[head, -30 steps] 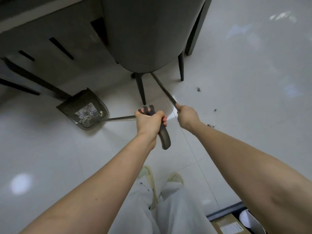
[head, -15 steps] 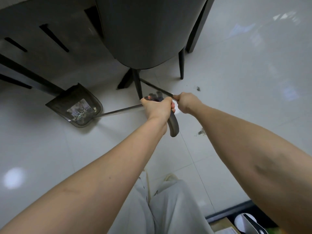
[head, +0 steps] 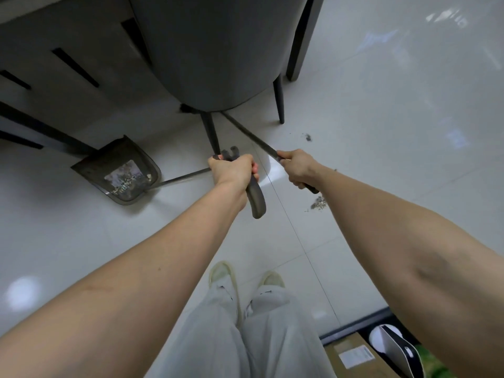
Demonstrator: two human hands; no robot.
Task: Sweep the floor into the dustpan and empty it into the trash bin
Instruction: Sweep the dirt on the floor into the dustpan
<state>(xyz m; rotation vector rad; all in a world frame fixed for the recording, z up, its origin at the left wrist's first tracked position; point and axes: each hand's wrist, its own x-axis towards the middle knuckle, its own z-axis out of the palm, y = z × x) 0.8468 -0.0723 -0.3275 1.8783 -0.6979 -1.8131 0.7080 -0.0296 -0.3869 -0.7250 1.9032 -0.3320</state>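
Observation:
My left hand (head: 234, 170) grips the dark curved handle (head: 255, 199) of a long-handled dustpan. Its thin metal rod (head: 182, 176) runs left to the dark pan (head: 120, 170), which sits on the white tile floor with scraps inside. My right hand (head: 298, 167) grips the broom's dark pole (head: 249, 135), which reaches forward under the grey chair (head: 215, 50); the broom head is hidden there. A small pile of dirt (head: 319, 203) lies on the floor just below my right wrist. Another dark speck of debris (head: 308, 136) lies further ahead.
The chair's thin black legs (head: 278, 102) stand close ahead, with a dark table frame (head: 46, 132) to the left. Behind me at the bottom right are a cardboard box (head: 354, 356) and a white device (head: 392, 347). My feet (head: 245, 279) stand on open white tiles.
The view tilted back down and both hands now sit lower in it. My right hand drew back to the right along the broom pole, away from my left hand. The dustpan stayed in place.

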